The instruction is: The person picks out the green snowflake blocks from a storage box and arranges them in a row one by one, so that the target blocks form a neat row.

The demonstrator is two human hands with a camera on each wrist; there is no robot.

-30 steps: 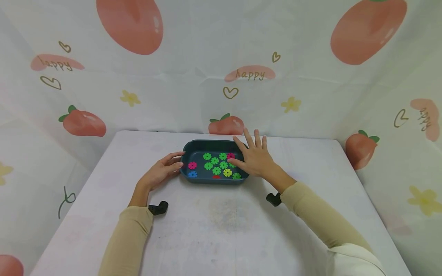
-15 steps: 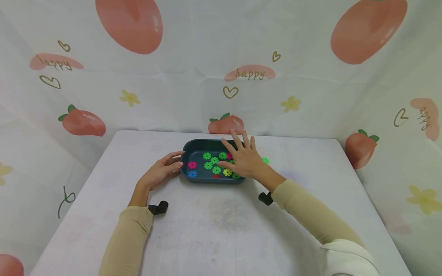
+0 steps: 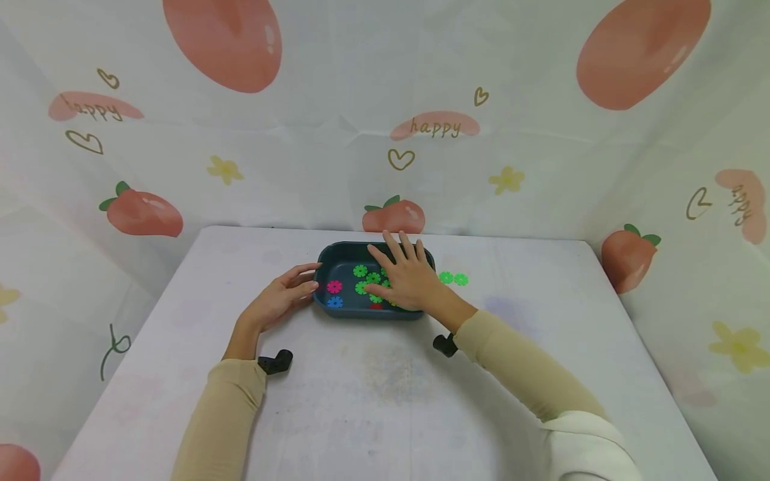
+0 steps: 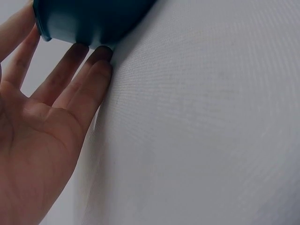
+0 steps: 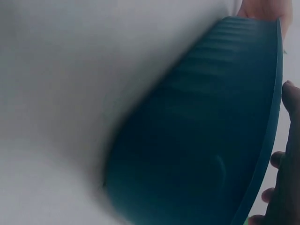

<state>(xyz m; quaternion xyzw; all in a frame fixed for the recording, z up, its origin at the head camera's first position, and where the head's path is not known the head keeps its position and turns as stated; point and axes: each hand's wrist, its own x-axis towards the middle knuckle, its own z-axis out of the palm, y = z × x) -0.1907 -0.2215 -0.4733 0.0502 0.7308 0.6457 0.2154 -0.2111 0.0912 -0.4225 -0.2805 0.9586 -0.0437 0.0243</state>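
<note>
I sit before a white table [image 3: 361, 437], scuffed with a greyish stain in front of the tray [image 3: 369, 314]. Pale cloth [image 3: 337, 60] walls it in behind and at both sides, printed with red fruit, yellow flowers, hearts and the word "happy".

My right hand [image 3: 415, 284] covers the tray's right part, so some discs there are hidden; a yellow disc [image 3: 394, 302] peeks out below my thumb, and a red disc [image 3: 375, 306] is half lost behind the near wall. I cannot tell whether anything lies against my right palm. The right wrist view shows mostly the tray's dark outer wall, with my fingers cut off by the edge.

The tray sits towards the table's far side, between my hands. My left hand [image 3: 273, 304] has its fingers extended, touching the left end without gripping it, near a pink disc [image 3: 334, 286] and a blue disc [image 3: 335, 302]. My right fingers are spread wide over green discs [image 3: 359, 270]. Two loose green discs [image 3: 460, 279] lie on the table just right of the tray.
</note>
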